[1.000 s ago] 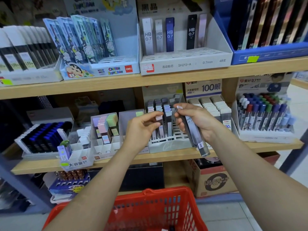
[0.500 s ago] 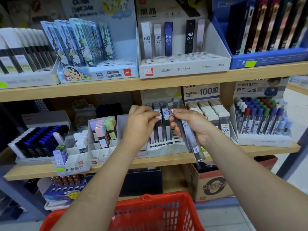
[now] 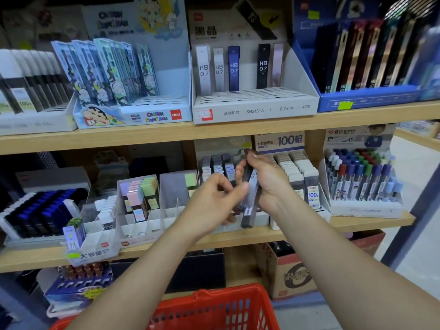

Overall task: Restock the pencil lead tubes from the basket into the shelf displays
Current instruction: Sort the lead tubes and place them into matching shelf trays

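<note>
Hands were together mid-frame: right hand (image 3: 270,184) clamped on a bundle of dark grey plastic lead tubes (image 3: 249,201); left hand (image 3: 213,201) curled against it, grip unclear. Likely step: separating one tube. Next: slot it upright into the white gridded display (image 3: 214,148) behind.

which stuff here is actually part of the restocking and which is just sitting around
Job: lead tubes in right hand, left hand, red basket, slotted display behind them.
Lying about: pastel blocks, pen rack, cardboard box.
</note>
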A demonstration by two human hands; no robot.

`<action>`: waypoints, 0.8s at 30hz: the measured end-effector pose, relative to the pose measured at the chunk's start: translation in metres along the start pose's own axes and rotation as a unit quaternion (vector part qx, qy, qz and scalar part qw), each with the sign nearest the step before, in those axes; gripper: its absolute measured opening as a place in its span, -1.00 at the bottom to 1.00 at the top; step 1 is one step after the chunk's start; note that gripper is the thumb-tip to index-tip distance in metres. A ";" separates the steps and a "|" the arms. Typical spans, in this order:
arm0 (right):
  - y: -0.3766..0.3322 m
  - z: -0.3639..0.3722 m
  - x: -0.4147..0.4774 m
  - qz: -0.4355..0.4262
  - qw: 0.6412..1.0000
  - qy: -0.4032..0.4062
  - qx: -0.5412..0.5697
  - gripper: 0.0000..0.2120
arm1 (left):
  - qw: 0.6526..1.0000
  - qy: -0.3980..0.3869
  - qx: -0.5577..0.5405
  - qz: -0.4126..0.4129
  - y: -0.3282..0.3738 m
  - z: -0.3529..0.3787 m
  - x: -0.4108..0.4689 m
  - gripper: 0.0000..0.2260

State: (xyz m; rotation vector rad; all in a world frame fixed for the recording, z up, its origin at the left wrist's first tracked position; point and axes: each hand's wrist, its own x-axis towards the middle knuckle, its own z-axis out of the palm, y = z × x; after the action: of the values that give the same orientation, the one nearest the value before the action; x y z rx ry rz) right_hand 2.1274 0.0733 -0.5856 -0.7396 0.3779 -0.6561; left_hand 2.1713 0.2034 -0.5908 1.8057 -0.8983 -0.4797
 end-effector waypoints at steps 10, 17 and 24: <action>0.012 0.013 -0.015 0.068 0.993 -0.021 0.096 -0.75 | 0.984 0.046 -0.174 -0.003 0.002 0.006 -0.016 -0.78; 0.016 0.018 -0.026 0.030 0.996 0.055 -0.065 -0.61 | 0.998 0.033 0.053 0.007 -0.007 -0.001 -0.020 -0.82; 0.015 0.007 -0.029 -0.068 0.944 0.075 -0.314 -0.50 | 0.992 0.000 0.127 0.003 -0.001 -0.007 -0.028 -0.74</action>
State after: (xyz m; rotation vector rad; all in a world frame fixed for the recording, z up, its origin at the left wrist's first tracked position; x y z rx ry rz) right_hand 2.1158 0.1044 -0.5894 -1.3375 0.6967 -0.7311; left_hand 2.1585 0.2289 -0.5909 2.0323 -1.0021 -0.3741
